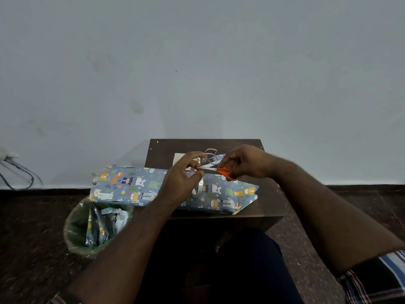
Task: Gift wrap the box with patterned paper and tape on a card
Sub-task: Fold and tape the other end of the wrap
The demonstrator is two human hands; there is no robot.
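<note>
Two hands: both raised just above the wrapped box, near the middle of the table
Left hand [183, 178]: fingers curled round a roll of clear tape [198, 187], thumb and forefinger pinching the free end of the tape up toward the blades
Right hand [245, 162]: fingers through the orange handles of the scissors [215, 170], gripping them; the blades point left and meet the tape by the left fingertips
Wrapped box [131, 187]: long, lying across the table [269, 194] from left to right, covered in blue paper printed with cartoon animals; its left end juts past the table edge, its right end shows a pointed folded flap
Card [178, 157]: pale, flat on the table behind the box, partly hidden by the left hand
Paper strips [211, 155]: curled offcuts lying beside the card, behind the scissors
Bin [96, 229]: on the floor left of the table, lined with a clear bag and holding scraps of the same patterned paper
Wall [197, 73]: plain and pale behind the table; cables [17, 172] hang at its far left
</note>
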